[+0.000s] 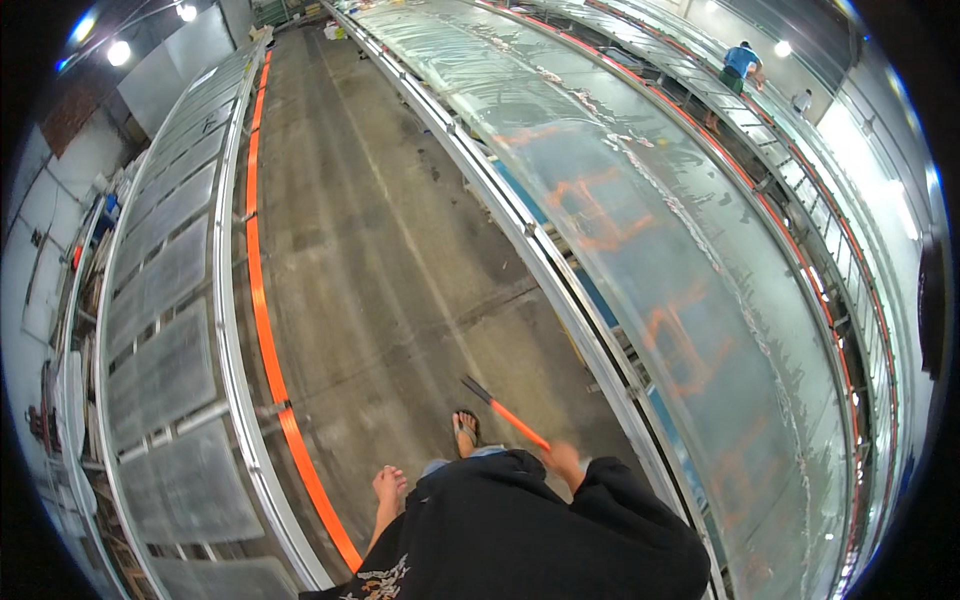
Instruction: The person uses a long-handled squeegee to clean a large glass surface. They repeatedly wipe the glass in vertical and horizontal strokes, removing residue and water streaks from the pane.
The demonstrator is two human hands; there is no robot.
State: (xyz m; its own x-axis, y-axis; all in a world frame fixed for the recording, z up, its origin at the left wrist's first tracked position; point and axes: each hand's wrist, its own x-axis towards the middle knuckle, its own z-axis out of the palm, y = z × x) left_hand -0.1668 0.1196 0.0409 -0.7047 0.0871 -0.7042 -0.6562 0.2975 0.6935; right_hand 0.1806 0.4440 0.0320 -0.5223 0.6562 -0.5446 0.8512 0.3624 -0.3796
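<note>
In my right hand [564, 460] is a long, straight tool with an orange handle [518, 424] and a narrow dark end; its exact kind does not show. The fingers are closed around the handle, with the dark end pointing forward and left over the floor. My left hand [389, 484] hangs at my left side, fingers loosely bent and apart, and nothing shows in it. It is nearest to the orange strip [262, 310] along the left table. A sandalled foot [465, 432] stands on the floor between the hands.
A brown concrete aisle [370, 250] runs ahead between two long metal-framed tables. On the left table lie greyish sheets [165, 370]; the right table [690, 330] has a glossy, wet-looking surface with faint orange shapes. At the far right, a person in blue [740, 62] leans over another table.
</note>
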